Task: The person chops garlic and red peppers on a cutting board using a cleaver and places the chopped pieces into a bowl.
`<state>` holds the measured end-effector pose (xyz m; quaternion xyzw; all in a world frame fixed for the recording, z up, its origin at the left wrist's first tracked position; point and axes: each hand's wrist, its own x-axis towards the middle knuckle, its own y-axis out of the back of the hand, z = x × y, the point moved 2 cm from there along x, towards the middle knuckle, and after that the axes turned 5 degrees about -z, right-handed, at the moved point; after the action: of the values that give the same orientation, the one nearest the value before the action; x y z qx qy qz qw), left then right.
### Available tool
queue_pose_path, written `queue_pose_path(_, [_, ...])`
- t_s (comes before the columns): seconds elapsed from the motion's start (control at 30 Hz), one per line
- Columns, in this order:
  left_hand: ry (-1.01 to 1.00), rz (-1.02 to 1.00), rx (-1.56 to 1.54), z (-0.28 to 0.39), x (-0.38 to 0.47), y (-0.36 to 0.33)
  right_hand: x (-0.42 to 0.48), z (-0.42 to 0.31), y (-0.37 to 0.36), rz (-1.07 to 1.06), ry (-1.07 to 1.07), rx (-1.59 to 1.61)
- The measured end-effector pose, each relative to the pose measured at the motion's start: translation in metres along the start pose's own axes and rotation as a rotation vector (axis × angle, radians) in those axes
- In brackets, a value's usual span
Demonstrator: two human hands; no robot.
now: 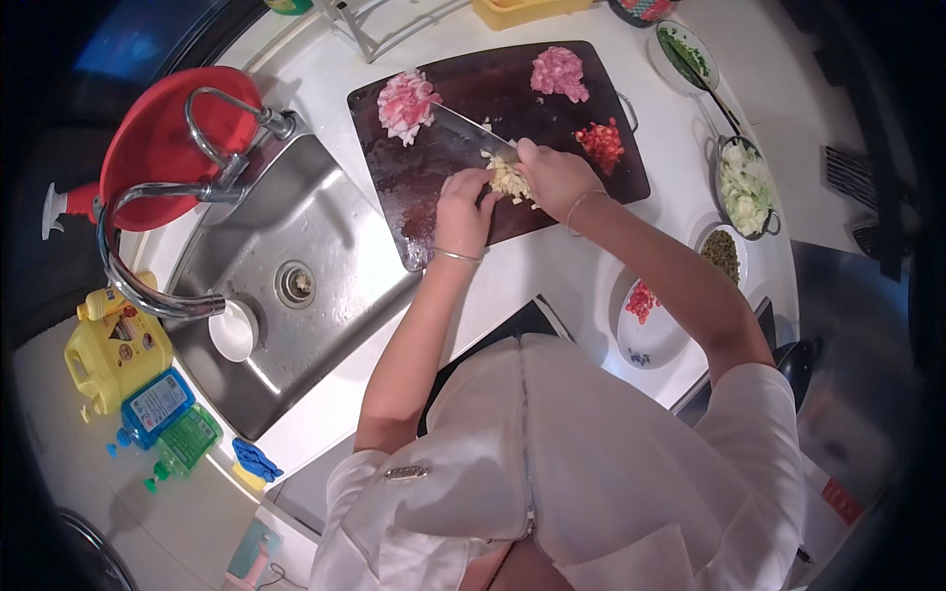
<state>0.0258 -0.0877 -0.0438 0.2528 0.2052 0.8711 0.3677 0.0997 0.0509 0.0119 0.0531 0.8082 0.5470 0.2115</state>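
My right hand (558, 179) grips a kitchen knife (473, 131), its blade lying across the dark cutting board (436, 185) toward the upper left. Under and beside the blade is a small heap of chopped pale pieces (508, 181), perhaps garlic. My left hand (465, 210) rests at the left side of that heap, fingers bent and touching its edge. Sliced raw meat (406, 107) lies near the knife's tip. Minced meat (559, 74) sits at the board's far right, with chopped red chili (601, 145) below it.
A steel sink (347, 244) with a white bowl (233, 331) and faucet (159, 299) lies left, a red basin (140, 148) behind. To the right stand a bowl of chopped greens (676, 48), a dish of chopped cabbage-like vegetable (745, 188) and an oval plate (658, 343). Detergent bottles (185, 439) line the left.
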Motion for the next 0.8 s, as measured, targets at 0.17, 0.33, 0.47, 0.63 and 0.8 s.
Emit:
queue_pose_path(0.17, [0.006,-0.003,0.0,-0.002,-0.001,0.0,-0.002,0.0,-0.002,0.058,0.01,0.001])
queue_pose_path(0.33, [0.019,0.024,-0.014,-0.002,-0.001,-0.002,-0.01,-0.006,0.006,0.094,0.044,0.018])
queue_pose_path(0.47, [-0.012,0.025,-0.001,-0.005,0.0,-0.005,-0.001,-0.001,-0.002,0.034,0.019,-0.023])
queue_pose_path(0.63, [0.034,0.028,-0.037,0.0,-0.002,-0.002,-0.005,-0.003,-0.005,0.118,0.044,0.008])
queue_pose_path(0.8, [0.012,0.038,0.02,-0.001,-0.002,0.001,-0.004,-0.012,0.004,0.044,0.024,-0.007])
